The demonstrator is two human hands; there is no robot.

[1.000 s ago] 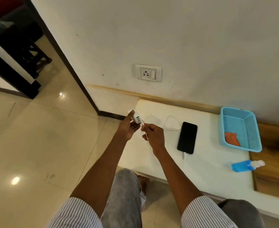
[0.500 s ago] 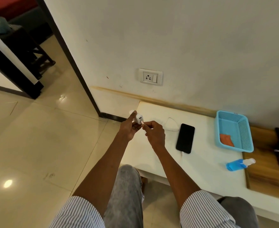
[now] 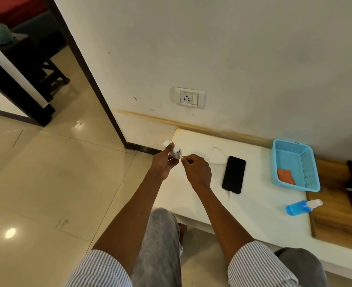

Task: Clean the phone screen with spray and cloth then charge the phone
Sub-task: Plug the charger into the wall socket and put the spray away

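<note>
Your left hand (image 3: 165, 162) grips the light, rigid charger (image 3: 174, 151) off the table's (image 3: 253, 204) left edge while your right hand (image 3: 197, 170) pinches the limp cable's stiff plug (image 3: 181, 156), best held there; the phone (image 3: 234, 174) lies mid-table.

A room in a home: glossy cream floor tiles (image 3: 46, 183), a plain painted wall (image 3: 233, 48) with a socket plate (image 3: 190, 97) set low, a dark-framed doorway (image 3: 84, 75) leading to another room with dark furniture (image 3: 36, 65), and a low white tabletop (image 3: 253, 204) against the wall.
</note>
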